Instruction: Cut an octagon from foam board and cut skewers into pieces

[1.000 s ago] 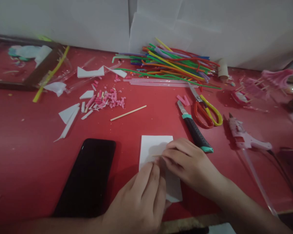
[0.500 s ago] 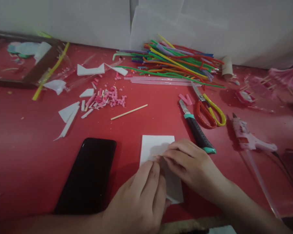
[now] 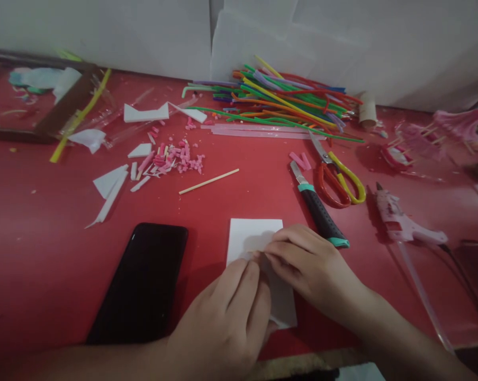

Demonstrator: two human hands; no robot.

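My left hand [image 3: 226, 317] and my right hand [image 3: 310, 267] meet over a white rectangular board [image 3: 254, 230], fingertips pinched close together. A tiny pale tip pokes out between them; what it belongs to is hidden by the fingers. The board's lower part is covered by my left hand, though its bottom right corner shows. Just beyond my right hand lies a utility knife [image 3: 320, 214] with a black and teal handle. To the left of my left hand rests a black phone [image 3: 141, 286]. A thin wooden stick [image 3: 209, 181] lies beyond the board.
Scissors [image 3: 337, 180] with red and yellow handles lie behind the knife, and a pink glue gun [image 3: 405, 222] is at right. Colourful pipe cleaners [image 3: 286, 100] are heaped at the back by clear glue sticks [image 3: 258, 131]. Pink scraps [image 3: 179, 157] and white offcuts [image 3: 111, 182] litter the left.
The whole view has shifted very slightly. Both hands keep nearly the same pinched pose over the white board, and nothing has been let go.
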